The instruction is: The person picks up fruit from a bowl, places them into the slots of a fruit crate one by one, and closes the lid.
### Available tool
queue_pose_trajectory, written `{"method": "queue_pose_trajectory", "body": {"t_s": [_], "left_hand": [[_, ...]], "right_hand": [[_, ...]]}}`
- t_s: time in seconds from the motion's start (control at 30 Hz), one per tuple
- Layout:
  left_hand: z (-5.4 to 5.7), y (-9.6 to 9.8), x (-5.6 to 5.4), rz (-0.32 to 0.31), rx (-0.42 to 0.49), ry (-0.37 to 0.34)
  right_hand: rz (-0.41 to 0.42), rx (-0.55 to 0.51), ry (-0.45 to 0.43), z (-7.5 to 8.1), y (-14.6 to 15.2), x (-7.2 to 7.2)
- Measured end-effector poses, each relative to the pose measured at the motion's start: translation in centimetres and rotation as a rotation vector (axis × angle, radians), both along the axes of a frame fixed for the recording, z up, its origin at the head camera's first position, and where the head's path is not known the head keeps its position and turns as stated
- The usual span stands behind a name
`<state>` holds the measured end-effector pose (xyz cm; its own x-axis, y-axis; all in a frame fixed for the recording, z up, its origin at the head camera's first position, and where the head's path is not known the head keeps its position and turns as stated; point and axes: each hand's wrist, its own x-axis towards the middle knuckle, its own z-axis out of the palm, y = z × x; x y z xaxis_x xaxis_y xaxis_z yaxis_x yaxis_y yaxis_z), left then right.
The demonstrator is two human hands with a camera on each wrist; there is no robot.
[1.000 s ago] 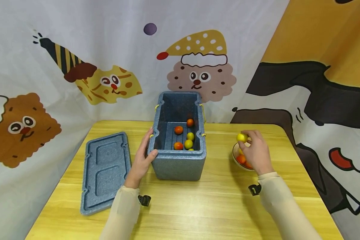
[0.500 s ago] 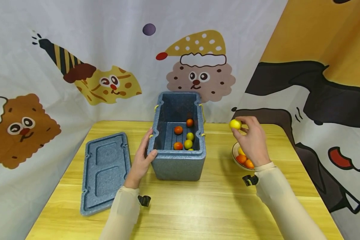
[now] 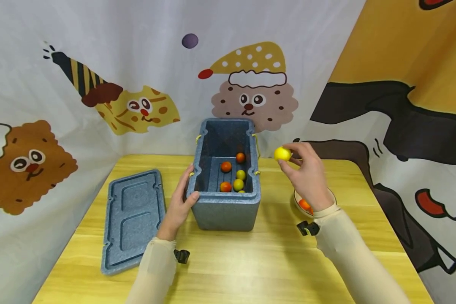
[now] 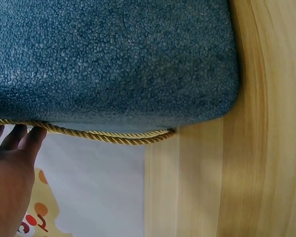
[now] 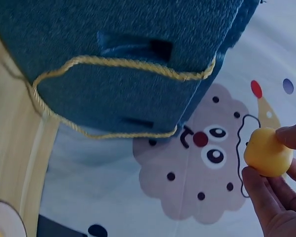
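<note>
At the left, the lid (image 3: 134, 219) lay off the box (image 3: 226, 214). Your left hand (image 3: 177, 209) rested there, fingers spread along its side. Inside were red fruits (image 3: 226, 166) and yellow-green fruits (image 3: 238, 184), so the filling seemed partly done. Your right hand (image 3: 308, 175) pinched a yellow fruit (image 3: 282, 154) in the air, right of the box; orange fruits (image 3: 305, 205) remained in the bowl (image 3: 297, 204), number hidden. Beneath was a wooden table (image 3: 243, 266); behind, a printed cloth (image 3: 137, 25).
</note>
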<state>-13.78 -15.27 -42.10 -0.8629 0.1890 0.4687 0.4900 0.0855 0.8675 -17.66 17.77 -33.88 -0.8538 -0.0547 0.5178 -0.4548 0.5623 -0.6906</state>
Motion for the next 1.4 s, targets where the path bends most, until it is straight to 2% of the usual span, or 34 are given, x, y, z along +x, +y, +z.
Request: {"method": "queue_pose_trajectory", "body": {"t_s": [0.13,0.37,0.8,1.1,1.4], "left_hand": [[0.1,-0.2,0.1,0.007,-0.002,-0.015],[-0.2,-0.3,0.0,0.017,-0.003,0.012],[0.1,-0.1,0.0,0.028,-0.003,-0.006],[0.1,0.0,0.0,0.020,-0.008,-0.010],[-0.1,0.0,0.1,0.020,-0.013,-0.019]], "right_hand": [[0.037,-0.017,-0.010,-0.2,-1.2,-0.1],[0.111,0.003,-0.013,-0.2,-3.4,-0.3],[0.229,0.013,-0.072,-0.9,-5.5,-0.6],[0.271,0.031,-0.118,-1.1,-7.0,-0.5],[0.289,0.032,-0.126,-1.7,-7.6,-0.6]]}}
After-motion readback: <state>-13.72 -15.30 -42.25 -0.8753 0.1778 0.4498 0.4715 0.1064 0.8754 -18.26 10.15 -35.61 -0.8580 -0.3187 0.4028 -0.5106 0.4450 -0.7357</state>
